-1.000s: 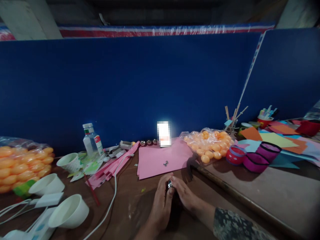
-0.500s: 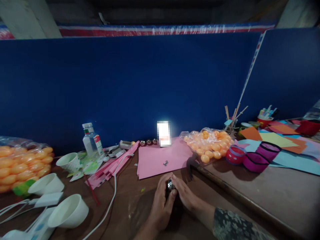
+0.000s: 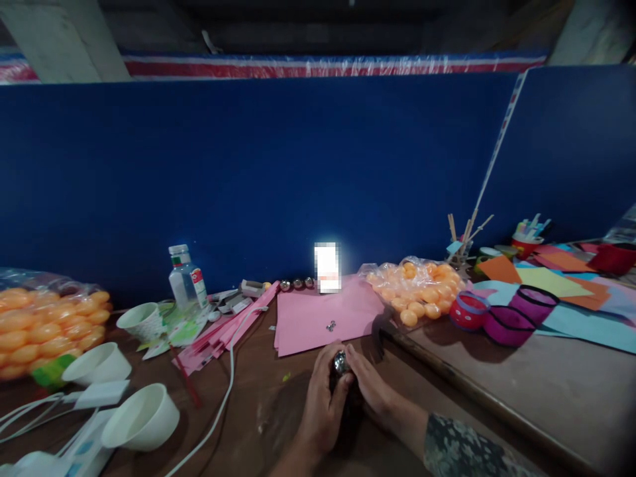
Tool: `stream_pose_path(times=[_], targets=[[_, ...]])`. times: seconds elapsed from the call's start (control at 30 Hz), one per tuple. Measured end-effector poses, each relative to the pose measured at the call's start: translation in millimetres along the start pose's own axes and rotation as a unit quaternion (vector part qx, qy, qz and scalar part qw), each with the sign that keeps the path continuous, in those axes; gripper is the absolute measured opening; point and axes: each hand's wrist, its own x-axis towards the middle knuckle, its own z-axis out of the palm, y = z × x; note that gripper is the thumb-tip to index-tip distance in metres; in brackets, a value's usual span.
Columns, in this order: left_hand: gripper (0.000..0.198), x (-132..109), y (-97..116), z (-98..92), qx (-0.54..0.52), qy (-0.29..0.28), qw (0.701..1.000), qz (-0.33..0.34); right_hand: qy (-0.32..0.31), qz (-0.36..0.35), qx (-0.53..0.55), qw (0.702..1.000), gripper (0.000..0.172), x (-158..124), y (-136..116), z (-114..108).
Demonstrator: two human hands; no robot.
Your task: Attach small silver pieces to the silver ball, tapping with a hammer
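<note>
My left hand (image 3: 322, 404) and my right hand (image 3: 370, 389) meet low in the middle of the brown table (image 3: 258, 404). Together they pinch a small shiny silver ball (image 3: 340, 362) between their fingertips; a dark object lies hidden under the hands. Just beyond them is a stack of pink paper sheets (image 3: 322, 315) with a tiny metal piece (image 3: 330, 325) on it. Three small silver balls (image 3: 297, 283) line the foot of the blue wall.
Bags of orange balls sit at the left (image 3: 47, 328) and right of centre (image 3: 417, 291). White cups (image 3: 144, 417), a white cable (image 3: 226, 391), a clear bottle (image 3: 186, 281), pink strips (image 3: 223, 331), red and magenta paper rings (image 3: 497, 311), coloured sheets (image 3: 551, 281).
The hands stay together on the silver ball, which has turned up a little between the fingertips. The view has tipped slightly; nothing else on the table has moved.
</note>
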Motion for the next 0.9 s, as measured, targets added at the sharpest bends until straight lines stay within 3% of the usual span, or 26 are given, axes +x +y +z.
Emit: stream_pose_path(times=[0.1, 0.2, 0.3, 0.43, 0.57, 0.7, 0.8, 0.9], targets=[[0.039, 4.4, -0.6, -3.5, 0.003, 0.071, 0.997, -0.024, -0.027, 0.024, 0.019, 0.999, 0.044, 1.5, -5.9, 3.3], [0.04, 11.1, -3.6, -10.1, -0.007, 0.147, 0.987, -0.062, -0.028, -0.006, -0.017, 0.999, 0.037, 1.1, -16.7, 4.3], [0.042, 16.6, -9.3, -14.7, -0.036, 0.183, 0.976, -0.108, 0.004, -0.068, -0.123, 0.99, 0.029, 0.8, -27.3, 2.3], [0.042, 19.0, -17.9, -14.3, -0.11, 0.203, 0.962, -0.148, 0.014, -0.142, -0.277, 0.95, 0.022, 4.7, -41.7, -0.7], [0.043, 19.3, -21.8, -13.4, -0.162, 0.218, 0.95, -0.156, 0.011, -0.235, -0.432, 0.87, 0.019, 10.8, -64.1, -2.5], [0.049, 20.6, -17.9, -15.8, -0.206, 0.224, 0.94, -0.155, 0.022, -0.243, -0.614, 0.751, 0.019, 7.5, -84.4, -12.5], [0.054, 21.2, -14.7, -17.0, -0.247, 0.215, 0.931, -0.163, 0.029, -0.247, -0.699, 0.67, 0.019, -3.7, -89.6, -32.6], [0.056, 20.8, -15.7, -15.7, -0.269, 0.213, 0.923, -0.174, 0.037, -0.236, -0.75, 0.616, 0.022, -20.4, -87.4, -61.4]])
